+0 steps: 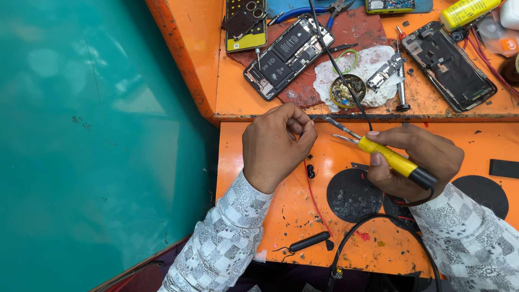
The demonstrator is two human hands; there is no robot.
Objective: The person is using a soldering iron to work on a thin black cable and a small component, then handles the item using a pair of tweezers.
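Observation:
My right hand grips a yellow-handled soldering iron together with metal tweezers, both tips pointing left. My left hand is curled shut beside those tips, fingers pinched as if on something tiny; what it pinches is too small to see. Both hands hover over the front of the orange workbench. An opened phone with its battery and boards exposed lies on the raised back shelf, just beyond my left hand.
A second opened phone shell lies at the back right. A round tin of brass wool sits on white tissue, with a small circuit board beside it. Pliers, a yellow bottle and black cables are around. A teal wall is at left.

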